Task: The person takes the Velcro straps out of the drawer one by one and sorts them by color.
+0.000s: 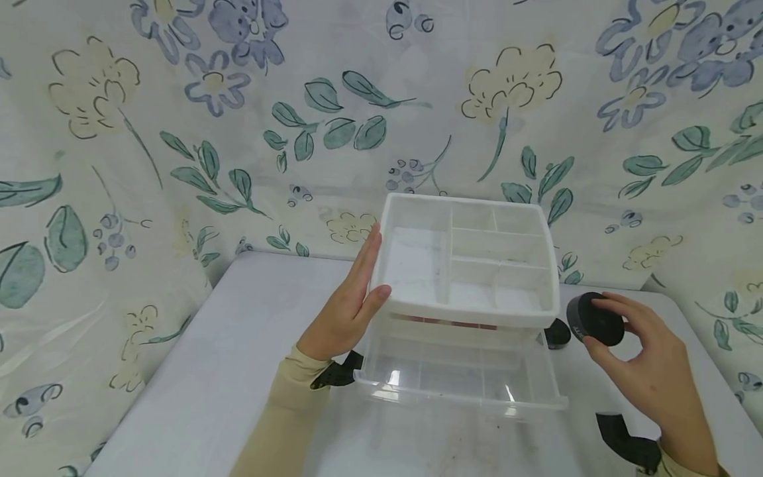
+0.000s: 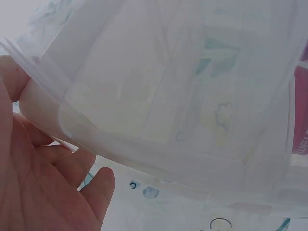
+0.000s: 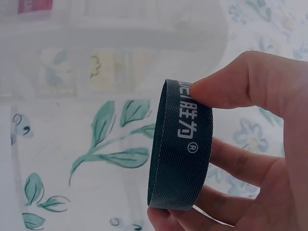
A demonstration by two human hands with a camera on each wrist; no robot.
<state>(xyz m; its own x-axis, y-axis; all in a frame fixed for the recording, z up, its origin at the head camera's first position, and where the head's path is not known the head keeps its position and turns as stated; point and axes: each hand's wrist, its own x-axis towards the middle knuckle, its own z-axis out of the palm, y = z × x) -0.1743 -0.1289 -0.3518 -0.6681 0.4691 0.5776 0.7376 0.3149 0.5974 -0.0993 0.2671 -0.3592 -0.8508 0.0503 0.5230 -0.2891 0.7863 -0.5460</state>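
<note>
A white storage box (image 1: 471,318) stands near the table's back edge, its top tray divided into several compartments. Below the tray, a clear drawer (image 1: 465,371) juts out toward me. My left hand (image 1: 348,305) rests against the box's left side, fingers straight along it and thumb at the front corner. To the right of the box, my right hand (image 1: 652,354) pinches a roll of black woven tape (image 3: 180,149) between thumb and fingers. White lettering shows on the tape's outer face. A second black round thing (image 1: 557,334) lies beside the box, partly hidden behind it.
Red strips (image 1: 444,322) show under the tray's front rim. Floral cloth (image 1: 322,165) hangs behind and beside the white table (image 1: 250,318). Black bands (image 1: 626,440) lie near both wrists.
</note>
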